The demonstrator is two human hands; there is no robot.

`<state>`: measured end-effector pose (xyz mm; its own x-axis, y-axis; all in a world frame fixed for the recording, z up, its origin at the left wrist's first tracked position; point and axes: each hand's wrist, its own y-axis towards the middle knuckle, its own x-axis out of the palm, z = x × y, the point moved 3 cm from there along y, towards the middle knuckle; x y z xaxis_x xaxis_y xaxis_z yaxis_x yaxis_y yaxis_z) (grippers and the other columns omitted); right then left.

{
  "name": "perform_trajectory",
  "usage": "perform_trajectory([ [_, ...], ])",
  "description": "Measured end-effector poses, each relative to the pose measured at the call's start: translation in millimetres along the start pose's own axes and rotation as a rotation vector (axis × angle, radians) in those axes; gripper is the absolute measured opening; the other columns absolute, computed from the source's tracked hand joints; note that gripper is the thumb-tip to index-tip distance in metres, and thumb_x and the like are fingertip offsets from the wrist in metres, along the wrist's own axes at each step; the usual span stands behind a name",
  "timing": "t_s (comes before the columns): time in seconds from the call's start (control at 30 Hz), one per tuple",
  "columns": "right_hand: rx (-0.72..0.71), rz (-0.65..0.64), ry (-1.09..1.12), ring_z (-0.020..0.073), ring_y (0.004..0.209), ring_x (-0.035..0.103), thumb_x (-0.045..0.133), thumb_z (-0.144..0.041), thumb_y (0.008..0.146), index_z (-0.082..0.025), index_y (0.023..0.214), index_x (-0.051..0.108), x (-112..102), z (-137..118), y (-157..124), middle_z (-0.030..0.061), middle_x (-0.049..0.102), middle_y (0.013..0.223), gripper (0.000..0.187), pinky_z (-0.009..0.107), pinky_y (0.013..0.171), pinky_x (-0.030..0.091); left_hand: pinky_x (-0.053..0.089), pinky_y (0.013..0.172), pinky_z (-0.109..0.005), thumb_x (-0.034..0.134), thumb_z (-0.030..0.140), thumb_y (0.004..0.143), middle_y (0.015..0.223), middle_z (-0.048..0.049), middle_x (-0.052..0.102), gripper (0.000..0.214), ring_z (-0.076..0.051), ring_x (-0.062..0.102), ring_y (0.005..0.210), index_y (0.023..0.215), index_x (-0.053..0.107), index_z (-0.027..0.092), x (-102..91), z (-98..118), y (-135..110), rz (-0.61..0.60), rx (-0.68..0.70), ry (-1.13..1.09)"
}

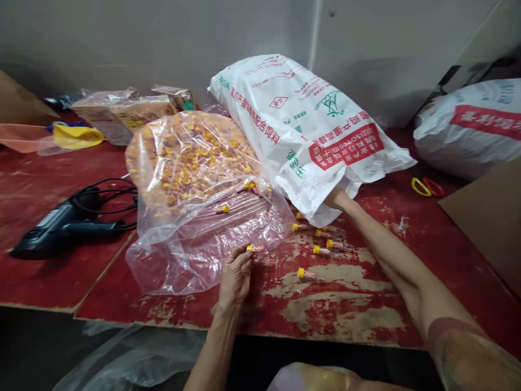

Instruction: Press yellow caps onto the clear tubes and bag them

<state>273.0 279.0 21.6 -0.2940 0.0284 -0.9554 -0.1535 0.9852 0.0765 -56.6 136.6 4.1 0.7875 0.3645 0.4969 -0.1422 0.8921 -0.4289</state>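
Observation:
My left hand (pixel 236 274) rests on the red table (pixel 345 304) beside a clear plastic bag (pixel 195 206) full of small yellow-capped tubes. Its fingertips pinch one yellow-capped tube (pixel 255 249). My right arm reaches forward and my right hand (pixel 334 198) disappears into the open mouth of a white printed sack (pixel 309 130), so its fingers are hidden. Several loose yellow-capped tubes (pixel 321 239) lie on the table between the two hands, one tube (pixel 309 275) nearer to me.
A dark heat gun (pixel 61 222) with a coiled cord lies at the left. Wrapped packages (pixel 122 111) and a yellow bag (pixel 75 136) sit at the back left. Scissors (pixel 425 186) lie by a second white sack (pixel 472 127) at the right, with cardboard (pixel 488 217) beside them.

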Motion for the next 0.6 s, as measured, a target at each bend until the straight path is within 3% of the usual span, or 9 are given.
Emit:
perform_trajectory([
  [0.13,0.088,0.067,0.148,0.0181,0.082,0.060,0.052,-0.021,0.081,-0.013,0.108,0.059,-18,2,-72,0.0055,0.065,0.091,0.029,0.030,0.073,0.048,0.050,0.054,-0.020,0.079,0.013,0.048,0.071,-0.0002,0.066,0.032,-0.010,0.061,0.059,0.076,0.064,0.015,19.1,-9,-20,-0.069,-0.067,-0.011],
  [0.23,0.146,0.144,0.623,0.0164,0.077,0.060,0.056,-0.026,0.075,-0.018,0.099,0.056,-29,-10,-130,0.0021,0.065,0.087,0.025,0.029,0.070,0.049,0.050,0.056,-0.022,0.080,0.014,0.047,0.071,0.0001,0.066,0.032,-0.011,0.061,0.058,0.075,0.063,0.016,37.1,-20,-38,-0.124,-0.103,0.009],
  [0.33,0.191,0.160,1.070,0.0182,0.079,0.064,0.066,-0.029,0.069,-0.022,0.103,0.050,-27,-36,-172,0.0015,0.064,0.088,0.038,0.033,0.072,0.052,0.053,0.060,-0.026,0.081,0.016,0.049,0.072,0.0004,0.065,0.035,-0.012,0.063,0.060,0.079,0.063,0.016,54.4,-37,-56,-0.205,-0.144,0.038],
  [0.43,0.213,0.208,1.250,0.0195,0.084,0.064,0.073,-0.033,0.066,-0.023,0.101,0.052,-17,-65,-195,0.0026,0.064,0.094,0.042,0.035,0.076,0.052,0.054,0.062,-0.030,0.082,0.020,0.051,0.074,0.0010,0.064,0.039,-0.014,0.064,0.059,0.084,0.062,0.017,65.2,-54,-72,-0.279,-0.185,0.038],
  [0.6,0.184,0.100,1.225,0.0160,0.076,0.060,0.071,-0.037,0.072,-0.023,0.090,0.056,3,-105,-209,0.0010,0.063,0.087,0.028,0.028,0.067,0.050,0.053,0.065,-0.028,0.084,0.024,0.051,0.075,0.0013,0.063,0.035,-0.013,0.064,0.062,0.078,0.062,0.016,62.3,-70,-86,-0.259,-0.068,0.016],
])
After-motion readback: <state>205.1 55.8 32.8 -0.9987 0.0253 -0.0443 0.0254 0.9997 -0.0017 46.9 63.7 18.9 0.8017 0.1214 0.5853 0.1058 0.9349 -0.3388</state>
